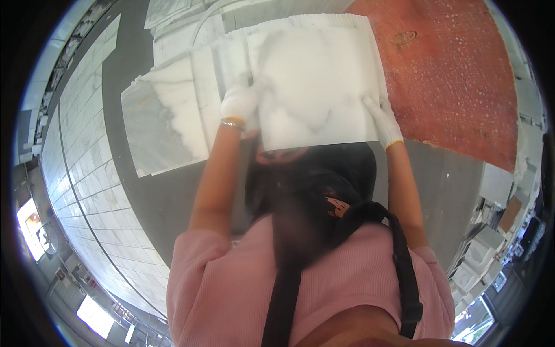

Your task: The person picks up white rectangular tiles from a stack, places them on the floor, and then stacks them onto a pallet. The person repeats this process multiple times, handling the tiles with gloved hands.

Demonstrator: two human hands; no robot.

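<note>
A white marble tile (318, 87) with faint grey veining lies across the top of a row of similar tiles. My left hand (240, 101), in a white glove with a yellow cuff, is closed at the tile's left edge; its fingertips are blurred. On the opposite edge my right hand (383, 120), gloved the same way, grips with the thumb on the upper face and the other fingers hidden beneath. Left of my left hand, a grey-and-white marble tile (156, 118) leans at the end of the overlapping row.
A red, white-speckled board (451, 75) lies to the right. Further marble slabs (179, 14) stand behind the row. Rows of pale tiles (87, 156) cover the floor area at left. Stacked pieces (477, 257) sit at the far right. A black bag strap (404, 272) hangs over my chest.
</note>
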